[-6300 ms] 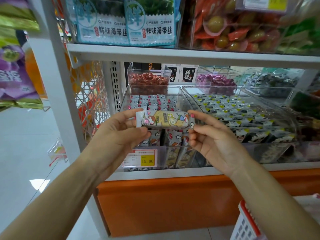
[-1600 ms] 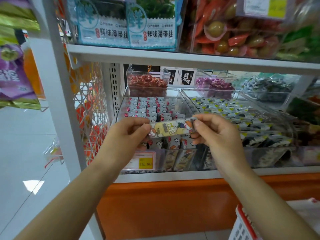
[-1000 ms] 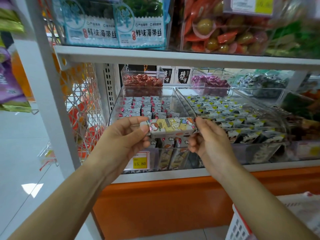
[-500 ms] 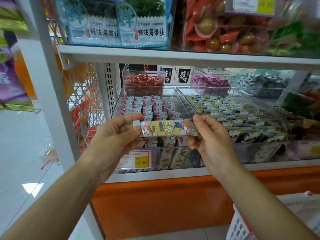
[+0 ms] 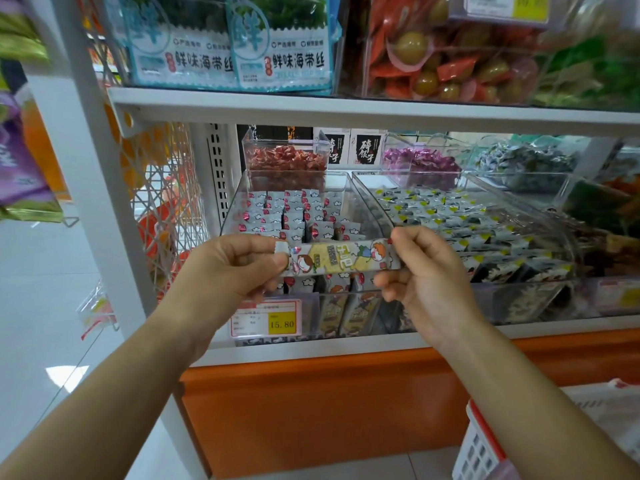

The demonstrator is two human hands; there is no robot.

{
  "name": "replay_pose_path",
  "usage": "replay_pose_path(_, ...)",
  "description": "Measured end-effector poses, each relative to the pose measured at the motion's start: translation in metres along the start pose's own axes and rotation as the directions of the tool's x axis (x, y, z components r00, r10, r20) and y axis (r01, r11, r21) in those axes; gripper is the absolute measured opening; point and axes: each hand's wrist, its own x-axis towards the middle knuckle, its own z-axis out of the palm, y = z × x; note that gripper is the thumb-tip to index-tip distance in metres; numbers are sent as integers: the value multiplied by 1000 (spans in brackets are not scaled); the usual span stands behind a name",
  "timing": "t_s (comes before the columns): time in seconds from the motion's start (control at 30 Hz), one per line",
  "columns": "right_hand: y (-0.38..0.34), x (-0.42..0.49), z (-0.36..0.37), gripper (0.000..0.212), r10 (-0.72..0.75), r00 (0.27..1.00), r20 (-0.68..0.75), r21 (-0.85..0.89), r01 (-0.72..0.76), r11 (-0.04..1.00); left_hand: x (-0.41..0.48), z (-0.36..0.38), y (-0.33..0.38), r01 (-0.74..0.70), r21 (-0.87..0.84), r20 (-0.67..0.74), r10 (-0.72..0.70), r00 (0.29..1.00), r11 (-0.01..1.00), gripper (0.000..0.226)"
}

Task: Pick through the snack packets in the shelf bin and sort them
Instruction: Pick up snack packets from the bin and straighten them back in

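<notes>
Snack packet [image 5: 341, 259], cartoon-printed and held level, is pinched at either end by the left hand [image 5: 225, 271] and right hand [image 5: 433, 275], the clear shelf bin [image 5: 363, 199] of matching packets [image 5: 294, 213] just beyond both hands, a price tag [image 5: 265, 318] on its front below the left hand.

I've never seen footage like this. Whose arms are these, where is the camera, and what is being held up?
No machine here: these are a person's bare arms, filmed by one wide-angle camera worn on the head, looking forward and down. The left hand and the right hand each pinch one end of a long snack packet with cartoon print, held roughly level before a clear shelf bin. That bin holds rows of small packets and carries a price tag reading 15.80. The bin beside it holds yellow-and-black packets.
</notes>
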Motion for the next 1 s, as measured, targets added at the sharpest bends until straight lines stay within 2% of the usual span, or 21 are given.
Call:
replay_pose_path(0.13,-2,-1,-3,12,-25,999,38,-34,27,999,-2,1,0,-54,6,13,54,998,999,7)
replay_pose_path(0.23,-1,-1,-3,21,-6,998,70,-44,9,999,-2,1,-2,-60,-36,6,60,998,998,8)
replay_pose_path(0.3,0,-2,-3,21,-10,996,94,-74,17,997,-2,1,-2,-42,-63,7,43,999,997,10)
replay_pose_path(0.37,1,-1,-3,19,-27,995,99,-80,35,996,-2,1,-2,-28,-110,20,30,999,994,2)
replay_pose_path(0.43,0,-1,-2,13,-44,993,105,-76,52,996,-3,1,-1,-36,-114,16,39,999,993,19)
replay_pose_path(0.5,0,-1,-2,9,-54,992,110,-76,63,995,-3,1,-1,-46,-83,-5,46,999,995,25)
replay_pose_path(0.63,2,0,-1,16,-27,996,80,-52,31,998,-1,0,-2,-23,-92,-12,22,1000,995,3)
replay_pose_path(1.0,1,-2,-2,19,5,997,77,6,-6,1000,-2,-1,-1,-61,-84,23,63,998,995,14)
